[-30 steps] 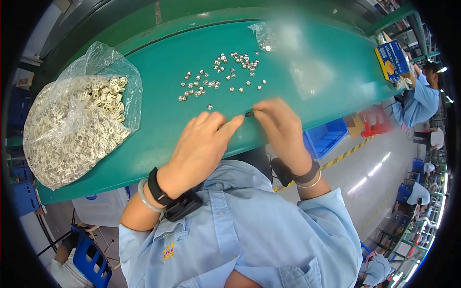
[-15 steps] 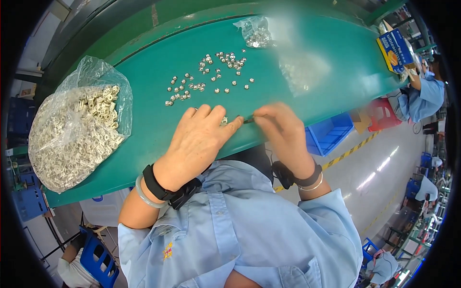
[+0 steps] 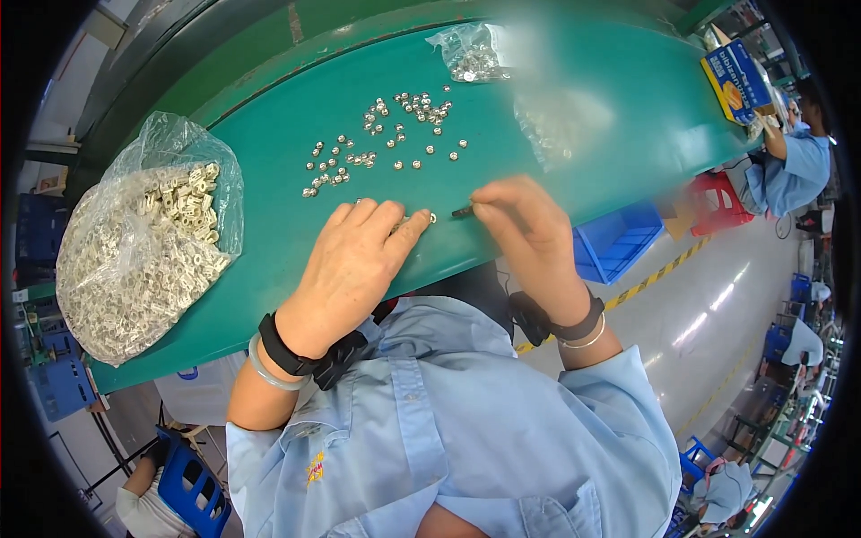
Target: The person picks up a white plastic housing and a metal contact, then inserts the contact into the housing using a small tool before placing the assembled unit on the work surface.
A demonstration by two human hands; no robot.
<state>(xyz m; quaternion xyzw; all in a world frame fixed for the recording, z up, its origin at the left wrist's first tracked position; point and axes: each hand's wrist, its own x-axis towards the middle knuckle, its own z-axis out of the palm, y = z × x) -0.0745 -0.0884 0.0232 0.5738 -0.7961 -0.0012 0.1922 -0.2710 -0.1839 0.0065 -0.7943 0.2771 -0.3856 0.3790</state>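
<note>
My left hand (image 3: 352,260) rests on the green tabletop with its fingers bent over small pale parts. One pale ring-ended part (image 3: 433,218) shows beyond its thumb tip; the rest is largely covered by the fingers. Right of it, my right hand (image 3: 534,235) pinches a short, dark, slim piece (image 3: 462,212) between thumb and forefinger. Its tip points at the pale part, a small gap apart. What kind of piece it is, I cannot tell. Shiny round metal pieces (image 3: 368,160) lie scattered beyond my hands.
A large clear bag (image 3: 134,260) full of pale parts stands at the left. Toward the back lies a small bag (image 3: 475,63) of metal pieces, with another clear bag (image 3: 543,134) nearer, blurred. A blue-yellow box (image 3: 735,82) stands far right; a blue bin (image 3: 619,240) is below the table's edge.
My right hand has drawn the dark piece slightly away from the left fingertips, opening a gap. The pale ring-ended part now shows past the left thumb.
</note>
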